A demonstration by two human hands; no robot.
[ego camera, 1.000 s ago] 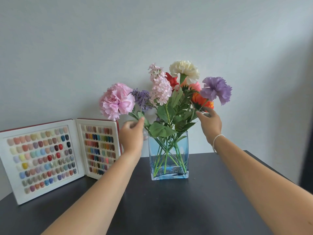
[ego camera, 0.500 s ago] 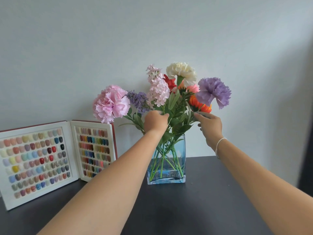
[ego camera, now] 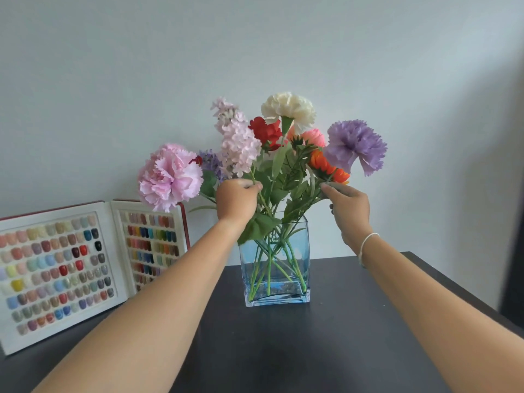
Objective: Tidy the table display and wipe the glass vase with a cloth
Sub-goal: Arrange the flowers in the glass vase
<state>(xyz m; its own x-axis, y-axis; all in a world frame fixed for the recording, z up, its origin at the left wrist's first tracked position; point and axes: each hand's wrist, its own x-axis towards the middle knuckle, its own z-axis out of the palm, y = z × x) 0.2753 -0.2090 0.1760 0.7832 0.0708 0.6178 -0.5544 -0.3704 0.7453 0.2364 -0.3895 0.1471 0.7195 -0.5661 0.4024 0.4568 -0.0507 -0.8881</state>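
Glass vase (ego camera: 274, 268): rectangular, blue-tinted, standing upright on the dark surface (ego camera: 283, 350), near its far edge and roughly central in the view. Green stems (ego camera: 269, 259) are visible through the glass, crossing one another down to the base.

Flowers in the vase: a large pink bloom (ego camera: 170, 177) leaning out toward 9 o'clock of the vase; a small lavender sprig (ego camera: 211, 163) just beside it; a tall pale pink spike (ego camera: 236, 140) rising toward 11 o'clock; a red flower (ego camera: 266, 133) and a cream flower (ego camera: 289, 109) at 12 o'clock; a coral flower (ego camera: 313, 137) and an orange flower (ego camera: 329, 168) toward 1 o'clock; a purple flower (ego camera: 354, 146) leaning out toward 2 o'clock.

Left hand (ego camera: 236, 199): above the vase rim, at about 11 o'clock of it, fingers curled closed around stems below the pale pink spike. Which stems are inside the fist cannot be told.

Right hand (ego camera: 350, 211): at about 1 o'clock of the vase, fingertips pinched on a stem just under the orange flower. A thin white bracelet (ego camera: 365, 248) sits on this wrist.

Both forearms reach in from the lower corners of the view, one on each side of the vase.

Nail colour sample book (ego camera: 65, 270): standing open at 9 o'clock of the vase, well apart from it, leaning toward the pale wall (ego camera: 113, 80). Two white panels carry rows of coloured nail tips; a red cover edge shows along the top and the right side.
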